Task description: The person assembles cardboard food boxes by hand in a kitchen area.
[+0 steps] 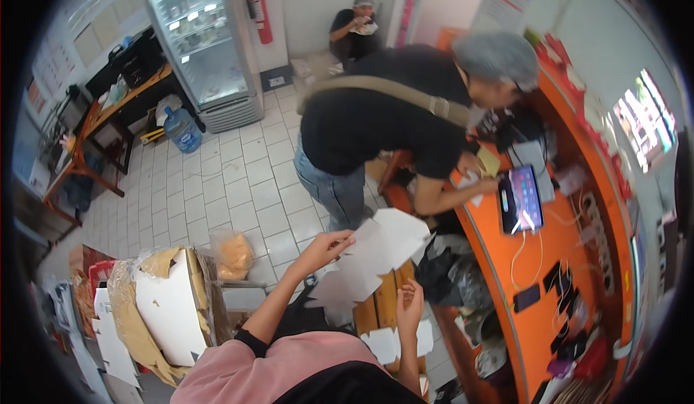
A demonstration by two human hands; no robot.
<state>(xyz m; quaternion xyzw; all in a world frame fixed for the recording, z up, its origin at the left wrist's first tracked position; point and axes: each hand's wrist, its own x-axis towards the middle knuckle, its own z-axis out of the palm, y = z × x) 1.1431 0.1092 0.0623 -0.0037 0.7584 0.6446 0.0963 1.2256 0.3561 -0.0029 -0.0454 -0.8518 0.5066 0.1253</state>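
A flat white cardboard box blank (387, 248) with notched edges and flaps is held out in front of me. My left hand (325, 248) pinches it at its upper left edge, thumb and fingers closed on the card. Beside the blank's lower right side is my right hand (410, 301), raised with its fingers loosely bent and apart, and nothing shows in it. Below, a second white card piece (383, 346) rests on a wooden bench (367, 317). To my left stands a stack of white box blanks (165, 299) in torn brown paper.
A co-worker (383, 115) leans over the orange counter (499, 288), near a tablet (522, 200), a phone (526, 298) and cables. Another person (354, 31) sits by the far wall. A glass-door fridge (199, 42) and a water jug (182, 129) stand far left. An orange-filled bag (233, 256) lies near the stack.
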